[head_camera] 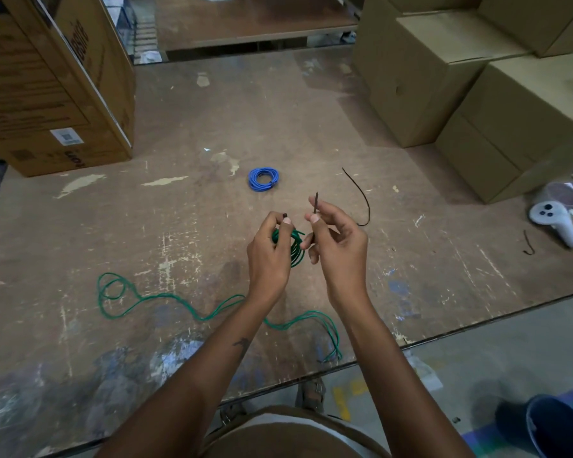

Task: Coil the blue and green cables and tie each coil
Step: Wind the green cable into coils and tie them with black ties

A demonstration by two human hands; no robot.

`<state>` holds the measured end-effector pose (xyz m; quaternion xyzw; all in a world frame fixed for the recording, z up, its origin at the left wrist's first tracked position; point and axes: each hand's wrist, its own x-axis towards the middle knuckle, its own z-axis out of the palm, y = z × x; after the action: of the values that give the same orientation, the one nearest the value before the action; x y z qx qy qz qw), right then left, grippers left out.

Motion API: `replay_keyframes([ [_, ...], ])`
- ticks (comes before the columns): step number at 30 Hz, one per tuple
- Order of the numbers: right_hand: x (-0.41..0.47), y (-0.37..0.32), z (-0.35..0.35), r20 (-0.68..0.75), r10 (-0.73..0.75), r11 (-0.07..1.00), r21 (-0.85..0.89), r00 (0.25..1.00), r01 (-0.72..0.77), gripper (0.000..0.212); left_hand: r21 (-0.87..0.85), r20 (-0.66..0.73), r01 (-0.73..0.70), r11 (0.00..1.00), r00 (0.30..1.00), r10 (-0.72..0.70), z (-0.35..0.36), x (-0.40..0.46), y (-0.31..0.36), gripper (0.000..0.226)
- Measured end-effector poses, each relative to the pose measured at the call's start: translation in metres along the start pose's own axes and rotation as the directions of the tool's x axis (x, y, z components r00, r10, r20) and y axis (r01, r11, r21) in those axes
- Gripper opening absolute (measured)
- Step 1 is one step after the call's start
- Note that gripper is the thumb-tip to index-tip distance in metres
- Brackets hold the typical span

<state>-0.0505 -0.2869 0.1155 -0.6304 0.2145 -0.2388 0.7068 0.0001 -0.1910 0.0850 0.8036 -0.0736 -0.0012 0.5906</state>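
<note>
The blue cable (263, 179) lies coiled on the wooden table, with a dark tie round it. My left hand (269, 256) holds a small coil of the green cable (295, 247) above the table and pinches the head end of a dark cable tie (285, 215). My right hand (336, 241) pinches the pointed tail of that tie (315, 206), which sticks up between thumb and forefinger. The loose length of the green cable (166, 297) trails in loops across the table toward its front edge.
A spare dark tie (361, 196) lies right of the hands, another short piece (528, 242) farther right. A white controller (556, 219) sits at the right edge. Cardboard boxes stand at the back left (47, 94) and back right (477, 87).
</note>
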Motion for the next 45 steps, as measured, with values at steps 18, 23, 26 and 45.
replay_keyframes([
  [18,-0.014,-0.010,0.019,0.007,-0.309,0.784,-0.565,0.951,0.259,0.010,0.051,0.017,-0.215,0.975,0.977,0.214,-0.012,-0.002,0.000,0.019],
  [23,-0.014,-0.014,0.022,-0.018,-0.288,0.814,-0.531,0.957,0.235,0.009,0.068,0.037,-0.213,0.975,0.977,0.211,-0.014,0.001,0.001,0.019],
  [26,-0.015,-0.017,0.022,-0.041,-0.280,0.831,-0.511,0.959,0.221,0.009,0.061,0.065,-0.231,0.971,0.972,0.227,-0.014,0.000,0.003,0.018],
  [45,-0.009,-0.019,0.016,-0.040,-0.246,0.802,-0.569,0.968,0.181,0.014,0.158,0.116,-0.355,0.921,0.933,0.340,-0.014,0.002,0.005,0.018],
])
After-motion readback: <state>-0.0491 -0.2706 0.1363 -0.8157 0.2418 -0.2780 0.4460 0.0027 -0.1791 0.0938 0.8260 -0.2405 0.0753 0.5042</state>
